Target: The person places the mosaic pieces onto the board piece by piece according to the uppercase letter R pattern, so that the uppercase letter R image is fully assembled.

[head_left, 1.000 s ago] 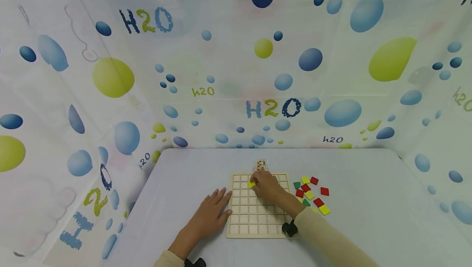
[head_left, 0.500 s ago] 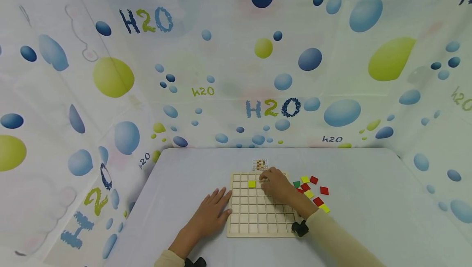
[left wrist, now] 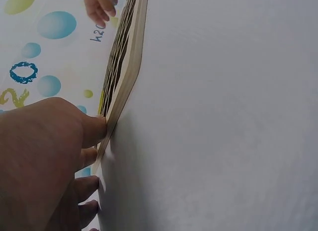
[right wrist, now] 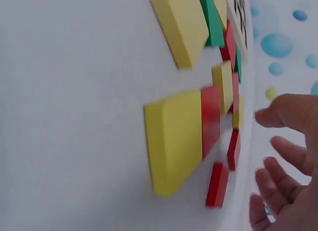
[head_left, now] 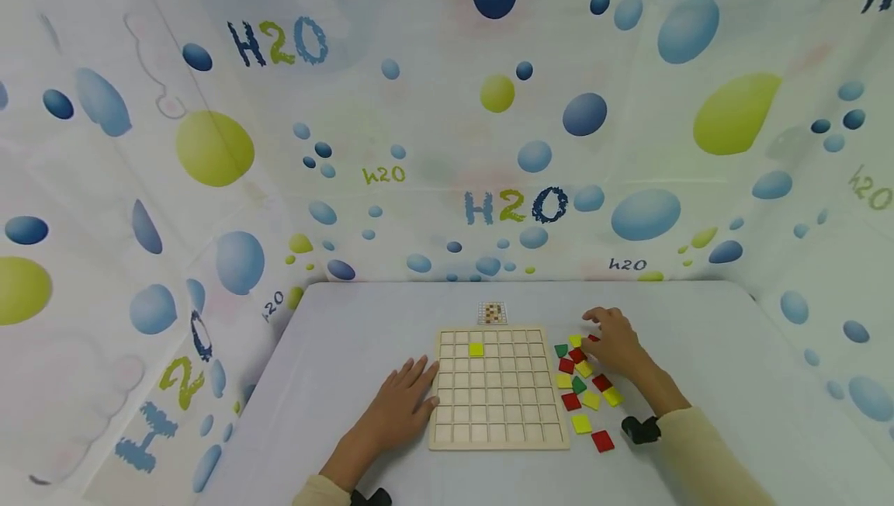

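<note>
A wooden grid board (head_left: 497, 414) lies on the table, with one yellow square tile (head_left: 476, 349) in a cell of its second row from the back. Along the board's left edge rests my left hand (head_left: 400, 407), fingers straight; the left wrist view shows its fingertips touching the wooden rim (left wrist: 130, 72). My right hand (head_left: 616, 344) hovers over the back of the loose tiles right of the board, fingers loosely bent and no tile seen in them. In the right wrist view the nearest yellow tile (right wrist: 181, 136) and a red tile (right wrist: 217, 184) lie apart from that hand.
A small printed pattern card (head_left: 492, 313) lies just behind the board. Several loose red, yellow and green tiles are scattered at the right, including a green one (head_left: 579, 385) and a red one (head_left: 603, 441) nearest the front. A patterned curtain (head_left: 433, 102) hangs behind the table.
My right hand has let go of the yellow tile in the board and moved right to the loose tiles, uncovering the grid. The left hand stays at the board's edge.
</note>
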`<state>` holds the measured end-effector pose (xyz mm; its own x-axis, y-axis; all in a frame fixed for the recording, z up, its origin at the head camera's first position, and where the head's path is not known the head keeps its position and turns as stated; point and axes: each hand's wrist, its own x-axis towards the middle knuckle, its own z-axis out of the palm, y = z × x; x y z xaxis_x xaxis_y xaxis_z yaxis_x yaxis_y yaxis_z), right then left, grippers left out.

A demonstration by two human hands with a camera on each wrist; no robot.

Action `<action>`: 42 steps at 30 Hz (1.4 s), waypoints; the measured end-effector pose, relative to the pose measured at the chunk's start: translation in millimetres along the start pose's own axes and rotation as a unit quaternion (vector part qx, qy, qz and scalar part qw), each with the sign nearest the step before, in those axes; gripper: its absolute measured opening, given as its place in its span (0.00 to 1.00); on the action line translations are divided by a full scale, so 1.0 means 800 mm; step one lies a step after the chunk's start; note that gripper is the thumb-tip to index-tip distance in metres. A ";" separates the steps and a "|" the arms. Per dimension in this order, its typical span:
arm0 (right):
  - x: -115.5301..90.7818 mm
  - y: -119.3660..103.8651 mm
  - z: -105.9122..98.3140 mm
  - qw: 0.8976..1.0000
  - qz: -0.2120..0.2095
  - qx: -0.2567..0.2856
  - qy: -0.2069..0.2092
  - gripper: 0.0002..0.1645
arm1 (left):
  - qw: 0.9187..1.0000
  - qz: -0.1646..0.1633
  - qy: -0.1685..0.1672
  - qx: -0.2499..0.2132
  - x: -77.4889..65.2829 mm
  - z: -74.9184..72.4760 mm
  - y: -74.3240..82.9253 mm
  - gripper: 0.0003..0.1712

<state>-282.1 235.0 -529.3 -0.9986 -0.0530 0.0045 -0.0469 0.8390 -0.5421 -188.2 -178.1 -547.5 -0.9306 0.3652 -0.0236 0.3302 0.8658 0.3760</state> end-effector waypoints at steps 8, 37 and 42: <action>0.000 0.023 -0.011 0.997 0.038 0.039 -0.057 0.21 | 1.000 -0.006 0.000 -0.002 0.002 0.000 0.001 0.36; 0.011 0.037 -0.005 0.998 0.020 0.043 -0.047 0.20 | 1.000 -0.005 0.006 0.000 -0.001 0.001 0.002 0.36; 0.016 0.035 -0.001 0.998 0.019 0.041 -0.039 0.21 | 1.000 -0.007 0.002 -0.001 -0.002 0.001 0.003 0.36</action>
<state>-296.6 258.0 -544.0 -0.9944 -0.0675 -0.0814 -0.0043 0.7948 -0.6069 -185.9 -176.3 -547.3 -0.9359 0.3514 -0.0263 0.3162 0.8703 0.3777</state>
